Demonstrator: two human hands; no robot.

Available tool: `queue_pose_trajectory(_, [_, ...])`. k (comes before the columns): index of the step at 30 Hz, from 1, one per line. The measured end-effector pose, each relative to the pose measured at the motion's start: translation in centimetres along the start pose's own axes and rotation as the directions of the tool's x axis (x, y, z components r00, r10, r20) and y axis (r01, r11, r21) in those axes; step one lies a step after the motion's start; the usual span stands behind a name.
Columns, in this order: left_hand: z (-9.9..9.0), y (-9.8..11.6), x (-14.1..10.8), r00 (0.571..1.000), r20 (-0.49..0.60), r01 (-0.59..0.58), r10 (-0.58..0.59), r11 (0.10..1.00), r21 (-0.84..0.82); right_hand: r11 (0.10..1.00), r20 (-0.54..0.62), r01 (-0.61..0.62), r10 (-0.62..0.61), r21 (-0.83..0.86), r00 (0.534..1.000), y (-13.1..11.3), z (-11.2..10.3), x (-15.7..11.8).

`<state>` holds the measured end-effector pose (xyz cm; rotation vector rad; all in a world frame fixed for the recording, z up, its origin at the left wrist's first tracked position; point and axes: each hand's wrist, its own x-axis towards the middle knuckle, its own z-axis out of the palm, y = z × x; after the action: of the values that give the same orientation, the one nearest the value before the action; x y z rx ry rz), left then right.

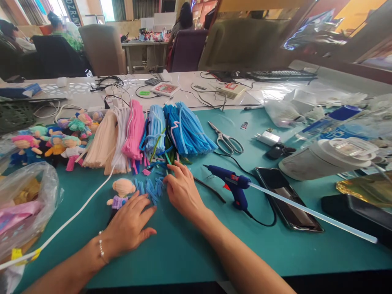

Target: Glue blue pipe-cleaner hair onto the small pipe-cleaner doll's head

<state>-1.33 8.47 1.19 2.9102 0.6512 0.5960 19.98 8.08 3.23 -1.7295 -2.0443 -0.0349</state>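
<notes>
My left hand [130,222] lies with its fingers spread, partly over a small doll [124,186] with a bald beige head and purple top. Its fingertips reach the edge of a loose pile of short blue pipe cleaner pieces [152,188]. On the other side of that pile, my right hand [184,192] reaches forward with its fingers loosely bent and apart. Those fingertips are at small coloured scraps below the blue pipe cleaner bundle [192,132]; I see nothing held in them. Pink [134,134], light blue [155,130] and beige [101,143] bundles stand alongside.
Right of my hands lie a glue gun [231,181] with a long glue stick, scissors [226,141], a phone [288,200] and a white tumbler [327,158]. Finished dolls [72,149] crowd the left. A white cable [82,208] crosses the green mat [171,253]. People sit behind.
</notes>
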Motion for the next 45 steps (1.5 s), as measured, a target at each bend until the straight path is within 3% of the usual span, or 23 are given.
queue_pose_trajectory(7, [-0.4, 0.1, 0.3, 1.0, 0.006, 0.001, -0.001, 1.0, 0.022, 0.978, 0.033, 0.154, -0.16, 0.143, 0.987, -0.6, -0.2, -0.3])
queue_pose_trajectory(10, [-0.4, 0.1, 0.3, 1.0, 0.005, -0.001, 0.001, 1.0, 0.02, 0.979, 0.069, 0.153, -0.163, 0.132, 0.984, -0.5, -0.1, -0.3])
queue_pose_trajectory(14, [-0.9, 0.2, 0.6, 0.997, -0.076, 0.009, -0.008, 1.0, 0.01, 0.986, 0.039, 0.126, -0.131, 0.111, 0.991, -0.4, -0.2, -0.2])
queue_pose_trajectory(20, [-2.5, 0.3, 1.2, 0.971, -0.235, 0.049, -0.05, 0.999, -0.011, 0.96, 0.066, 0.229, -0.242, 0.159, 0.968, -1.1, -0.4, -0.3])
queue_pose_trajectory(26, [-2.6, 0.2, 1.2, 0.964, -0.256, 0.07, -0.076, 0.997, -0.031, 0.977, 0.036, 0.178, -0.184, 0.117, 0.982, -0.8, -0.4, -0.3])
queue_pose_trajectory(31, [-2.3, 0.1, 1.5, 0.964, -0.262, 0.027, -0.037, 0.999, -0.041, 0.939, 0.08, 0.292, -0.31, 0.18, 0.947, -1.5, -0.5, -0.2])
queue_pose_trajectory(34, [-2.3, 0.1, 1.6, 0.967, -0.254, -0.004, -0.009, 0.999, -0.053, 0.954, 0.098, 0.262, -0.278, 0.145, 0.956, -1.5, -0.2, -0.2])
queue_pose_trajectory(39, [-2.8, 0.3, 1.6, 0.963, -0.27, -0.006, -0.013, 0.998, -0.069, 0.962, 0.015, 0.229, -0.234, 0.149, 0.972, -1.0, -0.2, -0.3])
queue_pose_trajectory(45, [-3.8, -0.4, 1.0, 0.936, -0.35, 0.015, -0.043, 0.997, -0.081, 0.888, 0.087, 0.373, -0.409, 0.27, 0.909, -2.0, -1.0, -0.4])
